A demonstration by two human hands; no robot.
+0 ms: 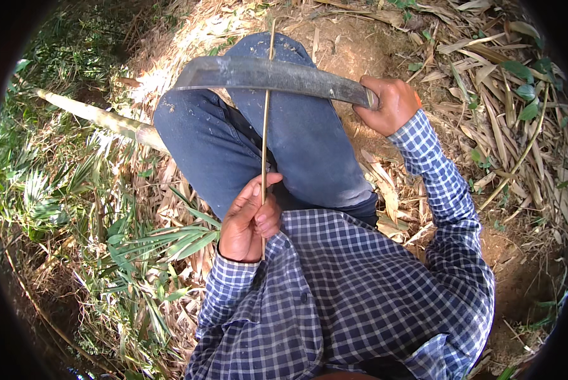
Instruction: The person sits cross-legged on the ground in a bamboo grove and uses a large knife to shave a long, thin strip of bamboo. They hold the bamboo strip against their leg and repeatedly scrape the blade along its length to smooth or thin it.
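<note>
Head view: thin bamboo strip [265,120], upright across the knees, pinched by left hand [249,221] fingers, crossed by curved blade [265,74] clenched in right hand [391,104]; best kept taut, edge angled shallow, clear of jeans [309,152].

Your left hand [249,218] pinches a thin bamboo strip [266,126]; your right hand [390,104] grips a curved blade [265,74] crossing it above your knees.

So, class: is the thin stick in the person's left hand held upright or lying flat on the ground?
Held up, not flat: the left hand grips the thin stick, which crosses the curved blade.
</note>
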